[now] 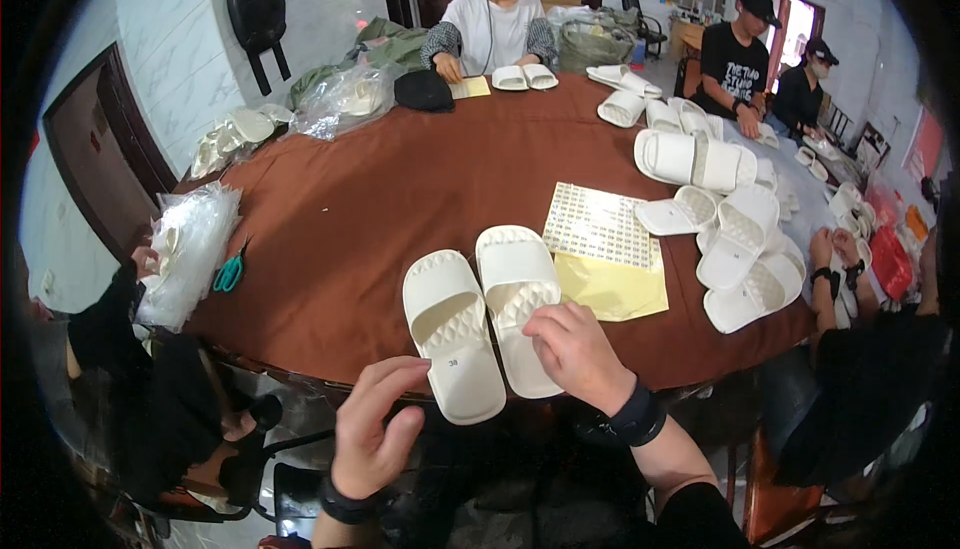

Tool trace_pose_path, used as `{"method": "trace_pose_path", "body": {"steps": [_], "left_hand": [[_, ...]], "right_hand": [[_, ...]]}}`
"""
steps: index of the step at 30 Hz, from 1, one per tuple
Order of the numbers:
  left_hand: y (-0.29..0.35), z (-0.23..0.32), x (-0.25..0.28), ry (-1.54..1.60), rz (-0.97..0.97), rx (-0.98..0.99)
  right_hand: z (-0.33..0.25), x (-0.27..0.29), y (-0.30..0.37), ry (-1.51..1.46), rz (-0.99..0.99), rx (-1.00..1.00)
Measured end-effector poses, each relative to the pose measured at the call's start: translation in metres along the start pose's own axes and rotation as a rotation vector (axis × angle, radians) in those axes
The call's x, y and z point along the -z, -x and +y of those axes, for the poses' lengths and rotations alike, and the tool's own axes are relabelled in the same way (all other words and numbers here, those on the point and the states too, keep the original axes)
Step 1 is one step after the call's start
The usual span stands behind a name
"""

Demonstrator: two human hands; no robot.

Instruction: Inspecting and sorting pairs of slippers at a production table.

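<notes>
I see my right hand (578, 354) resting fingers-down on the heel end of the right white slipper (518, 304), not gripping it. My left hand (372, 429) hovers loosely open, holding nothing, just beside the left white slipper (452, 334). Both slippers lie side by side on the brown surface (350, 219), near a sticker sheet (600, 224)

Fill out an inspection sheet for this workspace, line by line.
Surface: round table under a brown cloth.
Job's things: two white slippers side by side, left slipper with a small sticker, right slipper; sticker sheet on a yellow envelope.
Clutter: slipper pile, plastic bags, teal scissors.
Hands: right hand rests on the right slipper; left hand open beside the left slipper's heel.
Cables: nothing seen.
Surroundings: other people seated around the table; a door at left.
</notes>
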State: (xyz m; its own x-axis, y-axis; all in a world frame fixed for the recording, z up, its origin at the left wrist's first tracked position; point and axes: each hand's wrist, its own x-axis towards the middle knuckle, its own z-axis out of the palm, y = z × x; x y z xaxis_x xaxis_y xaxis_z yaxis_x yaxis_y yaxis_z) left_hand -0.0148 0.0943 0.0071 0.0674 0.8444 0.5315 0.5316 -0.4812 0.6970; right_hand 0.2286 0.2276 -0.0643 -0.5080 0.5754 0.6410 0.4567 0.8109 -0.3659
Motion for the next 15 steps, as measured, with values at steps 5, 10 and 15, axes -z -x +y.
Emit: {"method": "trace_pose_path", "body": {"steps": [5,10,15], "left_hand": [[-0.03,0.053,0.028,0.157,0.145,-0.575],[-0.068,0.077,0.089,-0.133,-0.233,-1.244],[-0.041,0.111,0.106,-0.03,-0.377,-0.839]], "right_hand": [[-0.003,0.013,-0.005,0.06,-0.11,0.048],[-0.017,0.027,-0.022,0.089,-0.165,0.112],[-0.012,0.042,-0.029,0.15,-0.171,0.143]]}}
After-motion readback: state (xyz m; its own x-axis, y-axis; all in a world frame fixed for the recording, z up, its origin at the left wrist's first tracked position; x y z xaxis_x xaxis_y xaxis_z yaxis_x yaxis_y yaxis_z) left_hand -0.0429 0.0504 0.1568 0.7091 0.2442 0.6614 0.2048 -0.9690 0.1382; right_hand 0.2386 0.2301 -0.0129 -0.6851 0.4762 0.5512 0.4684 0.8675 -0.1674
